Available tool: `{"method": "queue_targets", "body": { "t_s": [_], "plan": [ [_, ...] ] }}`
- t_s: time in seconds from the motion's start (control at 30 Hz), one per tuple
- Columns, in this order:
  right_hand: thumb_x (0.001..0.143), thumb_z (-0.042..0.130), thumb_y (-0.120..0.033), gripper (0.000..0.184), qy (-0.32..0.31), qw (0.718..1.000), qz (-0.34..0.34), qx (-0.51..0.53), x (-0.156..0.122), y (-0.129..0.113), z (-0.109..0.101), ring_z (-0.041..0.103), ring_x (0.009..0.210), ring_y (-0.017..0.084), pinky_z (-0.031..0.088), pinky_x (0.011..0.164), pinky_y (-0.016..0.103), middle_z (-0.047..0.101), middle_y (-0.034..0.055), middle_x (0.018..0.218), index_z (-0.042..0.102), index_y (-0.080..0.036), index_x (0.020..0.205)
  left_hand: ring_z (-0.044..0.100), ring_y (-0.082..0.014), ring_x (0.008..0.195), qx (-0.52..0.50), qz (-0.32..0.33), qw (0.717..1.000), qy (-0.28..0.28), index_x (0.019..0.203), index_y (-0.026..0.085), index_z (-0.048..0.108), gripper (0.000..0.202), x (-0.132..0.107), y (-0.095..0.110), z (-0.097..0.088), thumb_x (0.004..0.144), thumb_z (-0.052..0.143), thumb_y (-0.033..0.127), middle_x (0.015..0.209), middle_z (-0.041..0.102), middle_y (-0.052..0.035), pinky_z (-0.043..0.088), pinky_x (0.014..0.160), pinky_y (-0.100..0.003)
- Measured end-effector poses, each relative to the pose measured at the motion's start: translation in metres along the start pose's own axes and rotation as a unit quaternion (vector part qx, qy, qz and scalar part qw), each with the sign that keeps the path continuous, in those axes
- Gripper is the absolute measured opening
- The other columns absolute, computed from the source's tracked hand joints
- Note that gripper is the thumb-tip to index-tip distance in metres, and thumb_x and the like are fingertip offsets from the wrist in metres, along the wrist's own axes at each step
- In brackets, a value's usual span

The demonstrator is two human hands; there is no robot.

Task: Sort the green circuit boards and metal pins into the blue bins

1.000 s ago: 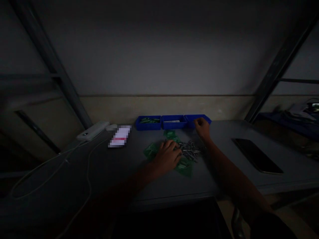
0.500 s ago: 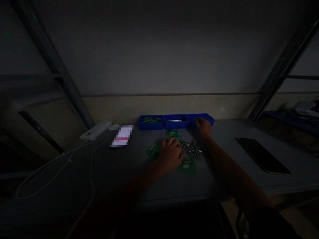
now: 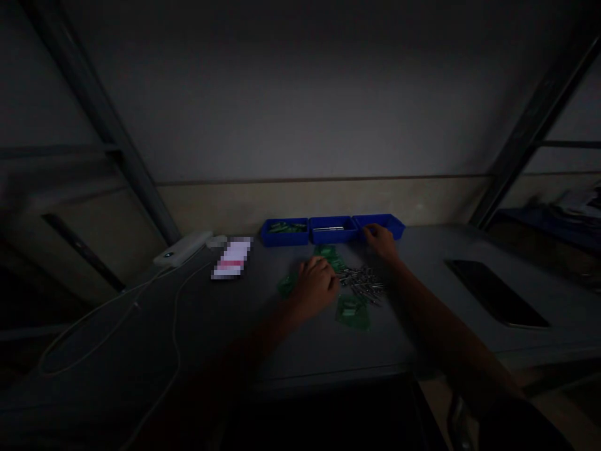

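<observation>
My left hand (image 3: 315, 285) is low over the table with its fingers curled; anything inside them is hidden. Beside it lie small green plastic bags: one (image 3: 286, 285) partly under the hand, another (image 3: 327, 252) behind it, and a third (image 3: 353, 313) in front with pale pieces inside. To its right is a loose heap of thin shiny metal pieces (image 3: 364, 283). My right hand (image 3: 382, 243) is at the front edge of the right blue bin (image 3: 392, 227), fingertips pinched together. What they hold, if anything, is too dark to make out.
The middle blue bin (image 3: 333, 238) holds shiny metal rods; the left blue bin (image 3: 285, 238) holds green packets. A lit phone (image 3: 233, 257), a white power device (image 3: 183, 248) and cables are at left. A dark tablet-like slab (image 3: 495, 293) lies at right.
My left hand has shifted slightly left, away from the front green bag and the metal heap. My right hand has drawn slightly back toward the right bin's front edge.
</observation>
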State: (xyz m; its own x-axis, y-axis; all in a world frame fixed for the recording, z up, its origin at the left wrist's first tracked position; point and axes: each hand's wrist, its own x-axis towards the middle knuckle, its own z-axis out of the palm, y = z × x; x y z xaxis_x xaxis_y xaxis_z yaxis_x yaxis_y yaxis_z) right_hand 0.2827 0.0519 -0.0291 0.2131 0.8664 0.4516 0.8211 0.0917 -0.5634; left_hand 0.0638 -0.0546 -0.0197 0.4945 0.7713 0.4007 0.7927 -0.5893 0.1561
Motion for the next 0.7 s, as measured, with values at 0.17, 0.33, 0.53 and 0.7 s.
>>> {"method": "queue_targets", "body": {
  "t_s": [0.17,0.33,0.53,0.7],
  "plan": [
    [0.085,0.048,-0.033,0.027,-0.121,0.984,-0.129,0.003,-0.025,-0.028,-0.009,0.06,0.069,0.017,0.04,0.062,0.025,0.069,0.0075,0.08,0.068,-0.015,0.091,0.051,-0.0218,0.095,0.019,-0.036,0.999,0.026,0.078,0.015,0.059,0.029,0.008,-0.022,0.005,0.092,0.035,0.023,0.088,0.062,-0.0087,0.039,0.085,-0.037],
    [0.083,0.049,-0.03,0.023,-0.244,0.938,-0.223,0.1,-0.049,-0.064,-0.011,0.054,0.06,0.012,0.037,0.056,0.022,0.064,0.0024,0.069,0.065,-0.014,0.079,0.053,-0.0209,0.085,0.053,-0.059,0.996,0.048,0.073,0.015,0.058,0.032,0.015,-0.041,0.006,0.092,0.032,0.02,0.08,0.062,-0.0084,0.041,0.082,-0.035],
    [0.076,0.049,-0.015,0.015,-0.262,0.926,-0.243,0.118,-0.057,-0.074,-0.011,0.051,0.057,0.011,0.035,0.055,0.022,0.061,0.0008,0.065,0.064,-0.012,0.077,0.055,-0.0188,0.08,0.024,-0.077,0.994,0.072,0.071,0.016,0.057,0.031,0.015,-0.047,0.008,0.091,0.033,0.019,0.076,0.063,-0.0062,0.042,0.079,-0.033],
    [0.076,0.046,-0.012,0.017,-0.226,0.933,-0.252,0.122,-0.053,-0.07,-0.013,0.05,0.06,0.011,0.034,0.057,0.021,0.06,0.0004,0.067,0.062,-0.014,0.073,0.056,-0.0178,0.085,-0.056,-0.085,0.988,0.118,0.082,0.018,0.057,0.015,0.014,-0.046,0.008,0.088,0.044,0.021,0.082,0.065,-0.0037,0.044,0.078,-0.03]
  ]
}}
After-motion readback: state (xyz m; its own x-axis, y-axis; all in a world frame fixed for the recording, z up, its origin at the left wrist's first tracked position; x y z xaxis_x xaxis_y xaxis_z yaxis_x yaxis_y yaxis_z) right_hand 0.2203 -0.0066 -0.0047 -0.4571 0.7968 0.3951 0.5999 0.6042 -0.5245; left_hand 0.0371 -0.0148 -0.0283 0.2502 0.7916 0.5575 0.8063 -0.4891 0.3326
